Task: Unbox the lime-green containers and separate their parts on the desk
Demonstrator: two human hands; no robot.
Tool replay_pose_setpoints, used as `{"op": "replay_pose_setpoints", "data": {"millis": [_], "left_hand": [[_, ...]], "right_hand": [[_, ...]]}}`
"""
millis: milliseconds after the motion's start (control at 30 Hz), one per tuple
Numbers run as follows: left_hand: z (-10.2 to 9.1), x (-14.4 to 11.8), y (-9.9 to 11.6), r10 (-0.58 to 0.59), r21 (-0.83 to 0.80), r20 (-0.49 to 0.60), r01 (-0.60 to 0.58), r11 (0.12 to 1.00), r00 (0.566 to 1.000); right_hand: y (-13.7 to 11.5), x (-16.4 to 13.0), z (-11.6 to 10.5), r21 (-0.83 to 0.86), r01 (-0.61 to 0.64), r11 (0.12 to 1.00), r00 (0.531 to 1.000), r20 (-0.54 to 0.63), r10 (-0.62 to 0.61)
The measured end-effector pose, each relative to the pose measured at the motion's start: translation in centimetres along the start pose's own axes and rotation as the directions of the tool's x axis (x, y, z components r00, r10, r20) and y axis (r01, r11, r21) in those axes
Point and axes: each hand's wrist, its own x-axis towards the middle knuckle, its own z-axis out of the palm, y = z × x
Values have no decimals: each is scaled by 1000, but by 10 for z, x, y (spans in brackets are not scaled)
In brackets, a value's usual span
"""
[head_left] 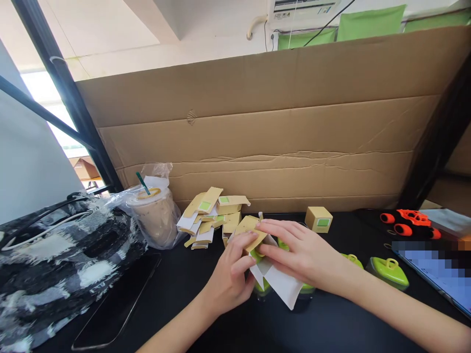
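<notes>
Both hands meet at six o'clock on the black table: left hand pinches an unfolded kraft carton by thumb and fingers, while right hand lies spread and flat over it. A pile of flat cartons sits at ten o'clock, an assembled small box at one o'clock.

There were two hands, one closed box, one cup, one orange toy car, one bag and two green items beside. The pile of flat boxes could not be counted.
</notes>
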Motion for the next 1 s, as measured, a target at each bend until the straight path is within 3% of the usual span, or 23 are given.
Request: {"op": "replay_pose_setpoints", "data": {"millis": [133,300,367,500,633,767,867,933,1000], "left_hand": [[-4,4,1,33,94,27,-36,995,999],[-11,8,-2,50,288,89,-74,955,995],[-16,9,-6,84,383,135,-130,915,987],[-23,11,-13,118,519,161,-186,834,980],[-23,11,-16,47,474,136,-106,874,990],[-17,9,-19,0,361,117,-42,932,993],[-15,7,-22,-62,272,78,39,962,995],[-14,5,-24,-119,224,79,99,970,990],[-14,3,-25,-173,168,72,159,973,982]], "right_hand": [[-3,-1,7,145,-112,983,993,-9,115],[-1,-7,17,446,-344,826,933,64,354],[1,-9,22,452,-318,833,941,43,336],[4,-12,26,315,-120,941,982,-105,160],[6,-12,26,297,-61,953,992,-89,91],[5,-13,26,402,-72,913,995,-35,94],[9,-16,20,614,-256,746,957,53,284],[20,-18,8,755,-412,510,874,169,456],[40,-24,-10,807,-510,298,789,301,535]]}}
